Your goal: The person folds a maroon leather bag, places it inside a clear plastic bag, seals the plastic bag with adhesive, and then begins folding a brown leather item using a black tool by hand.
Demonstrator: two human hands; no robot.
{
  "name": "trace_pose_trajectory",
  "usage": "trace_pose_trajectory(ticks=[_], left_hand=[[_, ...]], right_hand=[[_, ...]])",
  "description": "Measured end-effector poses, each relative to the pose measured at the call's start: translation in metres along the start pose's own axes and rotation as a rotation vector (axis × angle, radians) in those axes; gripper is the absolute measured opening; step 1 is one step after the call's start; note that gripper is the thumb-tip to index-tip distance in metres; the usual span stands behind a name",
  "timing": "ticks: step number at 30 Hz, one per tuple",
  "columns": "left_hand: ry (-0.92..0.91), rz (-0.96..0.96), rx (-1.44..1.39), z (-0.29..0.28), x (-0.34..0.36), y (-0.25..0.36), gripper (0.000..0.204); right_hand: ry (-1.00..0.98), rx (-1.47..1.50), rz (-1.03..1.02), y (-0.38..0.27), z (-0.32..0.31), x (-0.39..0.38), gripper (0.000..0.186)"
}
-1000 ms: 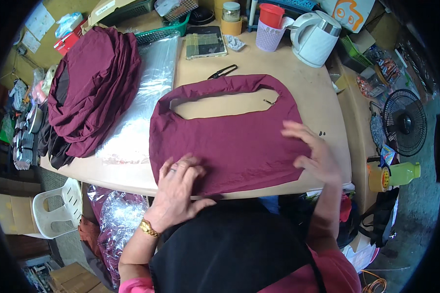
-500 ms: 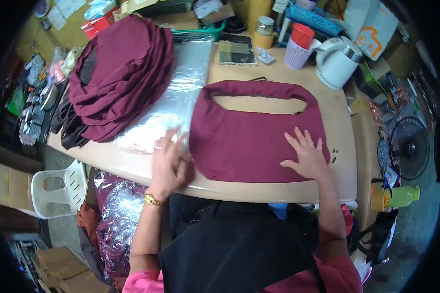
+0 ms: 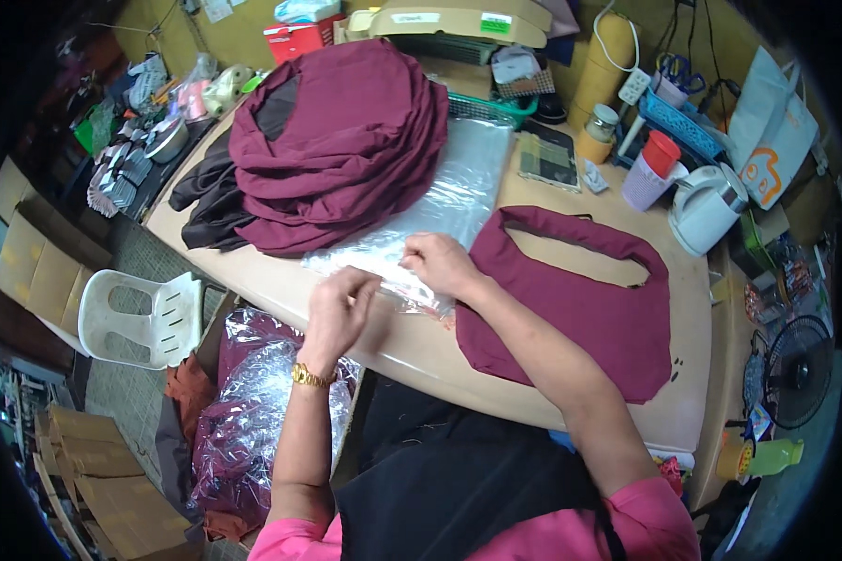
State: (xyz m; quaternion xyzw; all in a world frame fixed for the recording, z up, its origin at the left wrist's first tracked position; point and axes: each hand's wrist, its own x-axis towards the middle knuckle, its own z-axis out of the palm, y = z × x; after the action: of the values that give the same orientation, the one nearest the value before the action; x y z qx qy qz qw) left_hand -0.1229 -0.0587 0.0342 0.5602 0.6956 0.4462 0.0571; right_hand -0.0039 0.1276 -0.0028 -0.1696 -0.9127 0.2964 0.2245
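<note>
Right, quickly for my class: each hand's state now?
Left hand: curled; cannot tell whether it holds anything.
Right hand: curled over clear plastic; grip cannot be told.

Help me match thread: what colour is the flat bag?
The bag is burgundy; it shows best in the head view.

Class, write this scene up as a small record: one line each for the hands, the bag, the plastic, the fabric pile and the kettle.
Left hand: fingers curled; grip unclear
Right hand: over the plastic; grip unclear
Maroon bag: flat on the table
Clear plastic: left of the bag
Maroon fabric pile: left of the hands, heaped
White kettle: beyond the bag
</note>
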Motion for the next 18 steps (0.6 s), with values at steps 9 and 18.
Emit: trace_pose_trajectory(ticks=[9,18], left_hand=[[0.005,0.284,0.464,0.069,0.063,-0.057,0.067],[0.039,0.063,0.601,0.054,0.044,-0.038,0.058]], right_hand=[[0.286,-0.066,-0.359,-0.053,-0.013,-0.008,0.011],[0.058,0.058,-0.186,-0.068,-0.055,-0.095,0.005]])
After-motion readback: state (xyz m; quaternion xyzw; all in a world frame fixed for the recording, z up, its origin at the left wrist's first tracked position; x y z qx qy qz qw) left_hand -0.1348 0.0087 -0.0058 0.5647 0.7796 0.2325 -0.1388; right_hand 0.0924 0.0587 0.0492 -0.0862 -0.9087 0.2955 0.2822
